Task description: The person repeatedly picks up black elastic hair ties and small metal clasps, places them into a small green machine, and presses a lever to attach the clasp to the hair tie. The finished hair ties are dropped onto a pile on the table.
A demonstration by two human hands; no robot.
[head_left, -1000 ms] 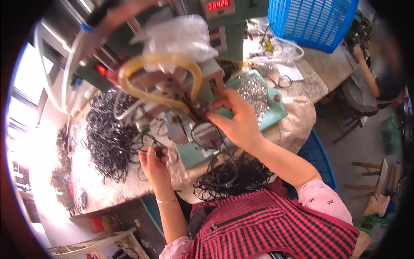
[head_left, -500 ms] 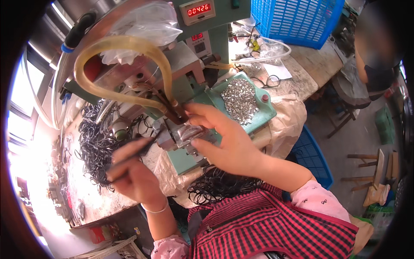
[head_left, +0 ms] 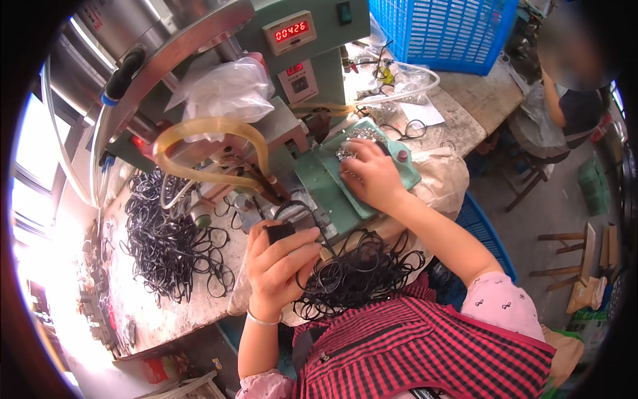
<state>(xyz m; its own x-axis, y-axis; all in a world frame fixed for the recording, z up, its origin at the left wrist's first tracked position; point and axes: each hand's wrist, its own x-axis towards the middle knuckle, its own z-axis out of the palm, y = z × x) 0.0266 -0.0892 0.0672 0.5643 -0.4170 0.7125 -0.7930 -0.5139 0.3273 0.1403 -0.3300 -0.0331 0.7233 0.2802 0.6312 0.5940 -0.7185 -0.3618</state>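
My left hand [head_left: 282, 263] is closed round a black loop band [head_left: 302, 206] and a dark block-shaped piece [head_left: 279, 232], in front of the machine's metal work block [head_left: 319, 216]. Its loop stands up beside a yellowish hose [head_left: 260, 149]. To the right, my right hand [head_left: 375, 174] has its fingers bent down into small silvery metal pieces [head_left: 344, 153] on the green tray [head_left: 409, 174]. The fingertips are partly hidden among the pieces.
A green machine [head_left: 309, 50] with a red lit display stands behind. Black loop bands [head_left: 156, 239] lie heaped at the left, and more [head_left: 359, 276] near my apron. A blue crate [head_left: 445, 33] stands at the back. Another person [head_left: 575, 110] sits at the far right.
My right hand has moved from the machine's work block to the metal pieces on the tray. My left hand has come right and up to the work block, holding the black band.
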